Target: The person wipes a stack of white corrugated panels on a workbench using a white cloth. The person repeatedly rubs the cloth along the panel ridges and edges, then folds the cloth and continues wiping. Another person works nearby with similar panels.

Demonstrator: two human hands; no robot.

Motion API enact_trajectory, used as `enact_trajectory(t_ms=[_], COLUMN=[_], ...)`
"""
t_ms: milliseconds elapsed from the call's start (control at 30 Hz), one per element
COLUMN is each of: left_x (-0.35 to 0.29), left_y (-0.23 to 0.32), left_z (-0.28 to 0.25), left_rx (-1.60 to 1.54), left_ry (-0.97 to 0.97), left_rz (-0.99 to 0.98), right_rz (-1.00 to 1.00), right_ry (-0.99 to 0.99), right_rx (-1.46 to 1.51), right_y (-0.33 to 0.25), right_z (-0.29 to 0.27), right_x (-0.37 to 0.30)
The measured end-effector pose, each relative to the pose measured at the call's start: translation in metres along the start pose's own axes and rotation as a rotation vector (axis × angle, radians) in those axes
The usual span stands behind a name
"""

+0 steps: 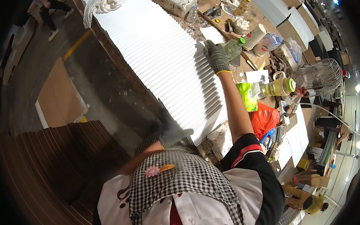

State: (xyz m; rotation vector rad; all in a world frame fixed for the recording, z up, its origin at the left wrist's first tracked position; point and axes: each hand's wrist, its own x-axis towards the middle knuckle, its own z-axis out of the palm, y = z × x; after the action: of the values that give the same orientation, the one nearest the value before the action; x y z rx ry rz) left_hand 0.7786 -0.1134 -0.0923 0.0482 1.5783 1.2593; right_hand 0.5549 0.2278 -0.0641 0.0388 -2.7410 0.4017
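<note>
A long fanned stack of white sheets [158,54] lies across a cluttered workbench [223,27]. My right hand [216,56], in a grey glove with a yellow cuff, rests flat on the stack's right edge with its fingers spread. At the near end of the stack, my left hand [173,130], also in a grey glove, grips the corner of the sheets. A checked apron and white shirt fill the lower middle of the view.
A white cloth [106,0] lies on the stack's far end. Right of the sheets are a green bottle [234,47], a paper cup [255,35], a yellow-green jug [279,86], an orange bag [265,117] and a wire fan guard [318,77]. Brown cardboard sheets [55,163] lie lower left. Other people stand top left [49,6] and lower right [309,201].
</note>
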Motion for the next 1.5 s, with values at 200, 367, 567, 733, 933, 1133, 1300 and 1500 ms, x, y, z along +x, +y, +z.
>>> enact_trajectory(t_ms=[200,367,567,733,933,1133,1300,1500], left_x=[-0.003,-0.009,-0.019,-0.022,-0.014,0.003,0.01,0.007], left_y=[0.005,0.008,0.016,0.018,0.007,-0.001,-0.005,-0.002], left_z=[0.0,0.001,0.003,0.009,0.008,0.006,0.01,0.018], left_rx=[-0.022,-0.034,-0.064,-0.254,-0.142,-0.114,-0.108,-0.129], left_ry=[-0.013,-0.004,0.008,-0.019,0.091,0.194,0.243,0.251], left_rz=[-0.001,0.015,0.039,-0.001,0.112,0.185,0.225,0.261], right_rz=[0.158,0.106,0.481,0.592,0.423,0.127,0.309,-0.073], right_ry=[-0.639,-0.336,0.043,-0.222,-0.183,0.046,-0.229,-0.576], right_rx=[-0.009,0.513,0.483,0.839,0.653,0.139,-0.073,0.075], right_y=[-0.101,-0.068,0.051,0.082,0.054,-0.011,-0.128,-0.254], right_z=[-0.013,-0.034,-0.023,0.009,0.014,-0.044,-0.074,-0.079], right_x=[0.003,-0.044,-0.074,-0.082,-0.079,-0.085,-0.119,-0.17])
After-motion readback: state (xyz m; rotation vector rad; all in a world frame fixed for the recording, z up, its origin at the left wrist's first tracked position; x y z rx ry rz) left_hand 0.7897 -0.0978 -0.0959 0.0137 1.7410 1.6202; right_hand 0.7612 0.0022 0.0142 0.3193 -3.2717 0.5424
